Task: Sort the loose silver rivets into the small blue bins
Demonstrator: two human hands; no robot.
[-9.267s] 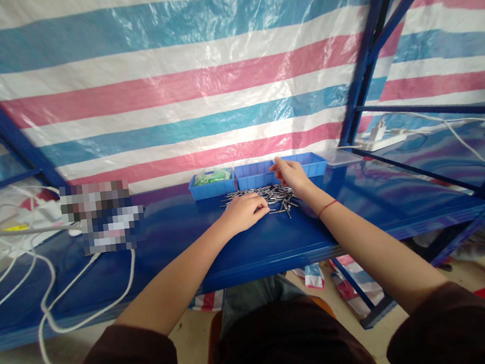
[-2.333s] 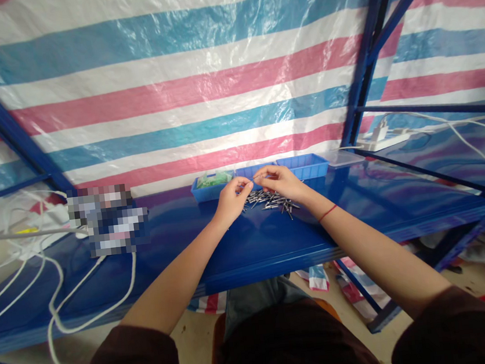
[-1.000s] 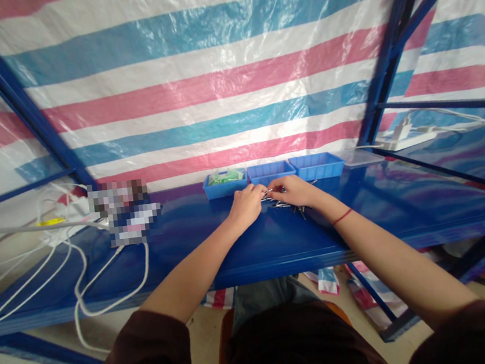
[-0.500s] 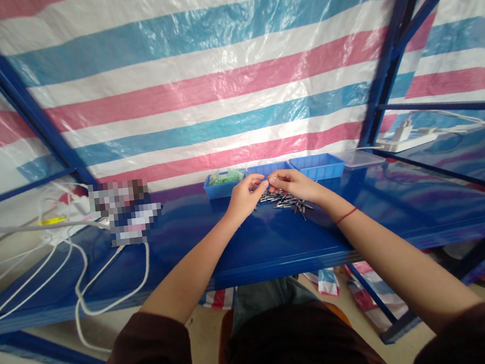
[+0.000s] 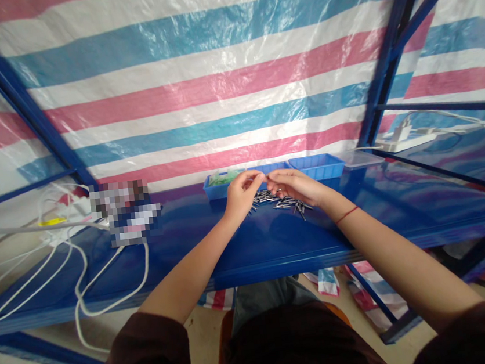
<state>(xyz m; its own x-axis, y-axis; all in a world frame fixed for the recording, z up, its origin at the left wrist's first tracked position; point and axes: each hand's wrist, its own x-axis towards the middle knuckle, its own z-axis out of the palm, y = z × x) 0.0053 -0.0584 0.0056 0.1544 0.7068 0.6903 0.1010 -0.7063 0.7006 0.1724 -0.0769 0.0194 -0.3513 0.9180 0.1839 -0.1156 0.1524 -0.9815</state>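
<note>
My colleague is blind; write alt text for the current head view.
A person's left hand and right hand are close together over loose thin metal pins on a blue table. Behind stand three blue trays, the leftmost holding something green.

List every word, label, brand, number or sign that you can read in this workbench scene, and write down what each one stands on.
Readable texts: none.
Blue trays: no lettering can be made out.
Striped sheet: no lettering can be made out.
Metal pieces: too small to show any marking.
Pixelated patch: any writing there cannot be read.
</note>
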